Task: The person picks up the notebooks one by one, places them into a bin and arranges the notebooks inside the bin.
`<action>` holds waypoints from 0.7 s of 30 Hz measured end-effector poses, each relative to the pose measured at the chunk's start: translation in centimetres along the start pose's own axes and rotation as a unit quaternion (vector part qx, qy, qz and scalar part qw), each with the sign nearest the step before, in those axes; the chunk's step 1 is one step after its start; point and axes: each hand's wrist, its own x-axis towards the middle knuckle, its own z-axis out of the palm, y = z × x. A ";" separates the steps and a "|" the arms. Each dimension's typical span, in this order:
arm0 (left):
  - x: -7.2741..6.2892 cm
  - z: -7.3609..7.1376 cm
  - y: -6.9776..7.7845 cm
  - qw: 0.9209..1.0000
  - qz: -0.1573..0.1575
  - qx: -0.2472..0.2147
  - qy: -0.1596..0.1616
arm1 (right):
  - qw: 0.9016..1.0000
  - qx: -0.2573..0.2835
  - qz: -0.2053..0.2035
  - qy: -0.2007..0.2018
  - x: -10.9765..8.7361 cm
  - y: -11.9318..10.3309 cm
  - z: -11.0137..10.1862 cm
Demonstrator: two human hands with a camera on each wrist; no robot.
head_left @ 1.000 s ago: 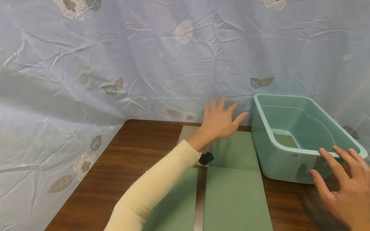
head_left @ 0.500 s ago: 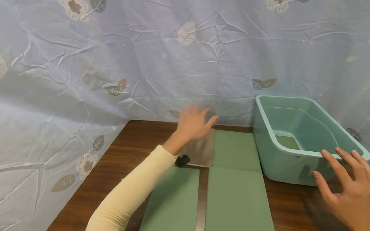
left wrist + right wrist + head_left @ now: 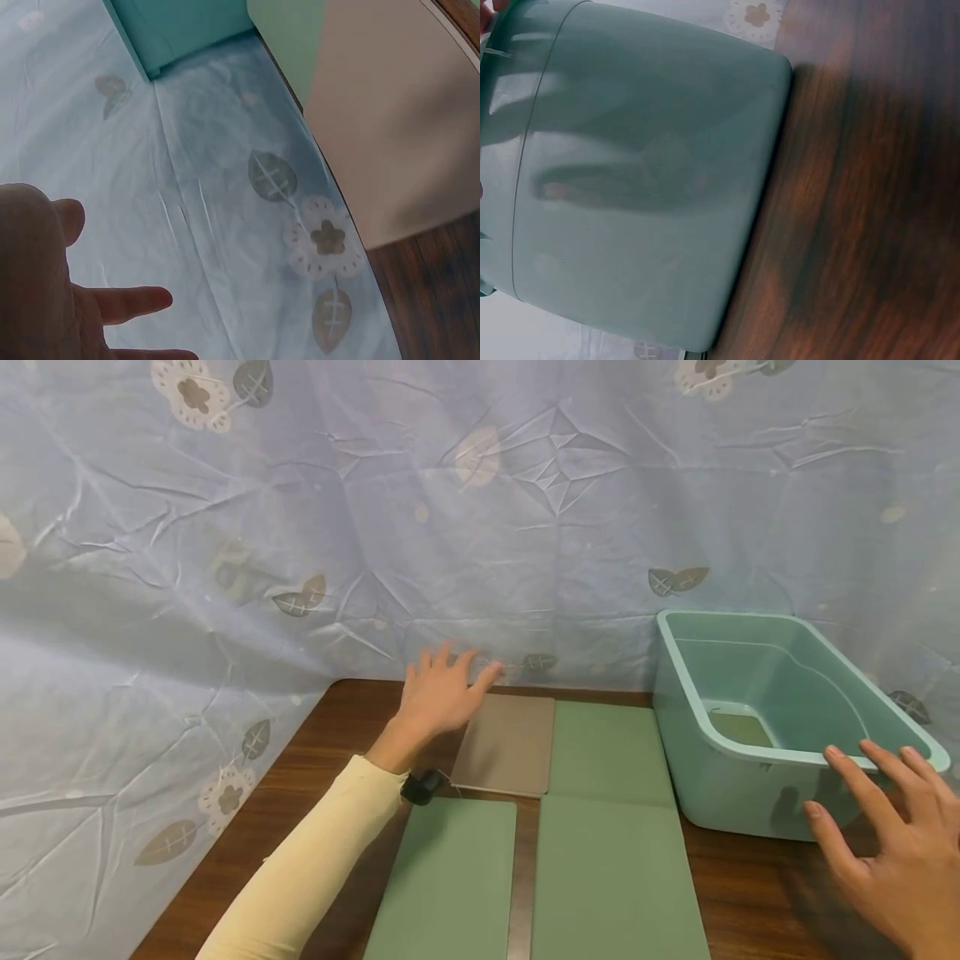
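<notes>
My left hand [image 3: 437, 700], fingers spread, hovers above the back left of the wooden table, holding nothing. Just right of it lies a flat grey-brown rectangle, perhaps a notebook [image 3: 510, 747]. A flat green rectangle [image 3: 457, 860] lies nearer me, below the left wrist. In the left wrist view, the fingers [image 3: 131, 302] stretch out over the patterned cloth. My right hand [image 3: 896, 839] has its fingers apart by the front rim of a teal plastic tub [image 3: 727, 785]. Whether its fingertips touch the rim, I cannot tell.
Two more green flat pieces, a far one [image 3: 611, 747] and a near one [image 3: 618, 877], lie end to end left of the tub. A patterned cloth [image 3: 480, 543] hangs behind the dark wooden table [image 3: 750, 893]. Something flat and green [image 3: 738, 729] shows inside the tub.
My left hand has swept leftward, from above the far green piece past the grey-brown one, which is now uncovered. The right hand has stayed by the tub. The flat pieces look unmoved.
</notes>
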 end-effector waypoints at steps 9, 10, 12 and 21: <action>-0.3 -0.6 -1.9 0.997 -0.008 -0.070 -0.019 | 1.000 0.003 -0.006 0.013 0.2 -0.2 0.1; -0.2 -0.6 -2.1 0.995 -0.006 -0.091 -0.029 | 1.000 0.004 -0.007 0.013 0.2 -0.2 0.1; 0.0 -0.8 -2.6 0.987 -0.004 -0.149 -0.058 | 1.000 0.004 -0.007 0.013 0.1 -0.1 0.1; 0.0 -1.2 -5.5 0.868 -0.091 -0.438 -0.214 | 1.000 -0.003 0.002 -0.003 -0.1 0.0 -0.1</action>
